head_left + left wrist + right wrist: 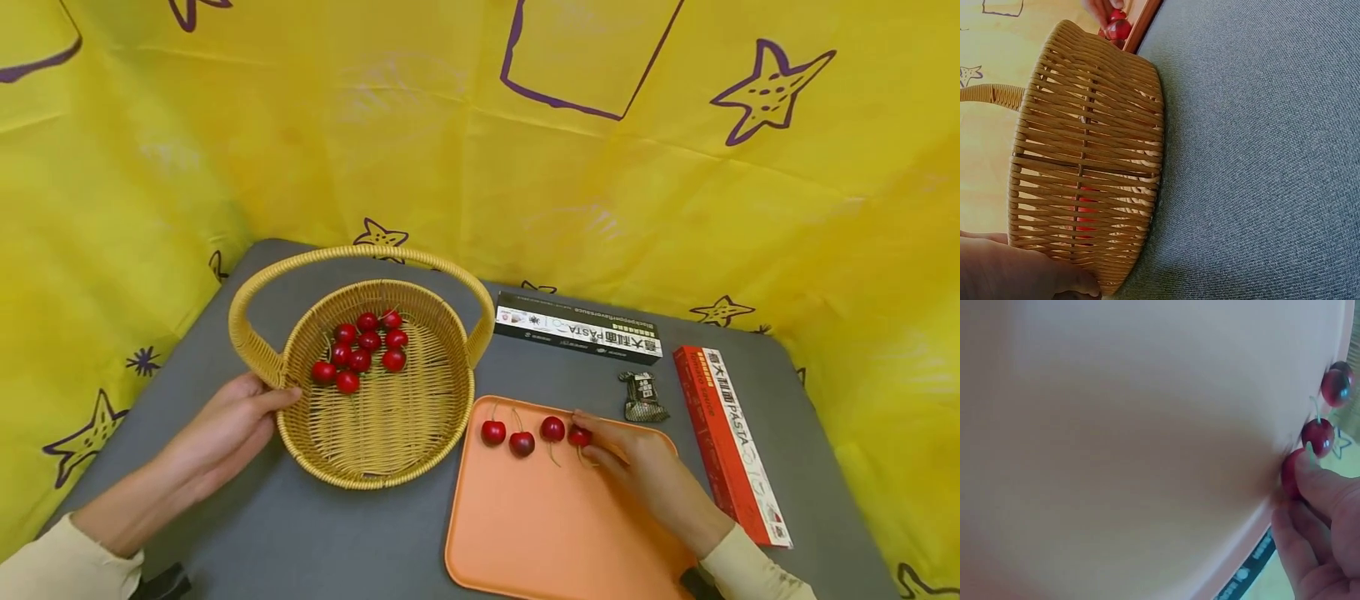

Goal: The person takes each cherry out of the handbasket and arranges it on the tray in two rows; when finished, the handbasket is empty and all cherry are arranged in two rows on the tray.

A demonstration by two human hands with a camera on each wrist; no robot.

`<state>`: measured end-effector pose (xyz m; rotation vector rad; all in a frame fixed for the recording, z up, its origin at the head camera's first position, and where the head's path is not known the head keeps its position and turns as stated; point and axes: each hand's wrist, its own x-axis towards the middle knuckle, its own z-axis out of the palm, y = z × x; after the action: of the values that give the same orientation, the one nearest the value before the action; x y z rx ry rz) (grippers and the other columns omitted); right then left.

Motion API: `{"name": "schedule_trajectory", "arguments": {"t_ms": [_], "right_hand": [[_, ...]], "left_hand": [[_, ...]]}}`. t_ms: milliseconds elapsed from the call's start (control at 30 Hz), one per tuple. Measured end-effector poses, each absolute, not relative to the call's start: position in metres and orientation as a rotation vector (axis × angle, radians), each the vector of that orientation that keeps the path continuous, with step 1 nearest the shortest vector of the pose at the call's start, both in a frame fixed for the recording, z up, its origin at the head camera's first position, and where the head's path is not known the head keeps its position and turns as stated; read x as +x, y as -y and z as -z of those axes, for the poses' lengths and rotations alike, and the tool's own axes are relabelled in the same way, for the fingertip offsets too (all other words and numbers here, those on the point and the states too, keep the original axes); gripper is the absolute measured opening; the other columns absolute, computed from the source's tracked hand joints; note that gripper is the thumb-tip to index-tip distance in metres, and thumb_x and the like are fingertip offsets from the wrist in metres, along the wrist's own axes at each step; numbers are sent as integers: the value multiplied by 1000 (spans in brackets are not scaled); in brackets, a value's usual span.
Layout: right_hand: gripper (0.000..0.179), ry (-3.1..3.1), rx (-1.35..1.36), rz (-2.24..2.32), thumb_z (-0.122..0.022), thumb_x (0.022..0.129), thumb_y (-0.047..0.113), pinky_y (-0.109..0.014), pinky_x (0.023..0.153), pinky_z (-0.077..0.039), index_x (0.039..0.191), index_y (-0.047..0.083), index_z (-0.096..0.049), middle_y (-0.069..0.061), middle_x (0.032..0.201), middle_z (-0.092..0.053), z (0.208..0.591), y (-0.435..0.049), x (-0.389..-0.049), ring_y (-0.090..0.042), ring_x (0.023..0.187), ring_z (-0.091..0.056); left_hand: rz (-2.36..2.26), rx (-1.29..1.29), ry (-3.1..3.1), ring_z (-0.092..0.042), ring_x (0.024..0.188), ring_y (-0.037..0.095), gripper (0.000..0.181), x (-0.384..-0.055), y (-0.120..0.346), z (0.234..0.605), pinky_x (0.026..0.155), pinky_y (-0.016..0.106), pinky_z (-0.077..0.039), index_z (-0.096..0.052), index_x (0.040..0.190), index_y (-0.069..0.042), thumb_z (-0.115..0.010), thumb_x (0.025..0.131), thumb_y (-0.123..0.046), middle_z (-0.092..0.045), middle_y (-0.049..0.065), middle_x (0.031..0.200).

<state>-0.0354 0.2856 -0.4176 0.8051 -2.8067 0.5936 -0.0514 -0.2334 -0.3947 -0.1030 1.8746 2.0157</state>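
My left hand (238, 421) grips the left rim of a round woven basket (375, 479), thumb over the edge by the handle's foot. Several red cherries (360, 360) lie in the basket's far left part. In the left wrist view, the hand (1016, 272) holds the basket wall (1085, 144) from outside. Over the far right part of an orange tray (540, 525), my right hand (648, 467) pinches a cherry (579, 436) between thumb and fingers. Three other cherries (522, 443) lie in a row to its left on the tray. The right wrist view shows the pinched cherry (1293, 475) close to the tray's rim.
Behind the tray lies a black and white pasta box (577, 327). A red and white pasta box (733, 446) lies to its right. Between them sits a small dark wrapped packet (642, 397). A yellow cloth (465, 150) hangs behind the grey table (315, 542).
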Motion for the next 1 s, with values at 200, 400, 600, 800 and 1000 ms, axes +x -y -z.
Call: {"name": "schedule_trajectory", "arguments": {"t_ms": [200, 400, 600, 800, 1000], "right_hand": [[59, 2787, 817, -641, -88, 84, 4, -13, 89, -54, 139, 16, -71, 4, 132, -73, 398, -292, -31, -18, 108, -75], [62, 2670, 985, -753, -88, 83, 0, -19, 78, -59, 140, 18, -71, 3, 135, -72, 359, -264, -46, -17, 104, -76], [46, 2585, 1177, -1045, -81, 95, 9, -17, 77, -59, 139, 19, -71, 5, 136, -71, 333, -201, -62, -5, 100, -74], [45, 2576, 1363, -1260, -71, 104, 20, -16, 50, -52, 147, 29, -63, 8, 133, -71, 323, -138, -76, 4, 57, -64], [47, 2593, 1469, -1135, -66, 107, 25, -16, 50, -45, 153, 25, -57, 7, 139, -68, 323, -88, -91, 5, 44, -40]], "left_hand": [[-2007, -73, -1865, -20, 153, 29, 61, -61, 215, 388, 107, 19, -39, -12, 160, 9, -45, 111, -6, -21, 23, 165], [-2009, -92, -1872, -17, 155, 30, 63, -61, 213, 383, 115, 26, -35, -11, 162, 8, -45, 110, -5, -20, 22, 167], [-2017, -126, -1881, -14, 156, 33, 63, -55, 221, 382, 115, 25, -35, -9, 162, 10, -44, 110, -4, -17, 23, 167], [-2030, -137, -1873, -13, 156, 34, 64, -48, 225, 381, 121, 32, -32, -9, 162, 9, -44, 110, -4, -16, 23, 168], [-2033, -139, -1876, -17, 155, 33, 62, -48, 226, 382, 116, 27, -35, -12, 161, 10, -44, 110, -5, -20, 24, 166]]}}
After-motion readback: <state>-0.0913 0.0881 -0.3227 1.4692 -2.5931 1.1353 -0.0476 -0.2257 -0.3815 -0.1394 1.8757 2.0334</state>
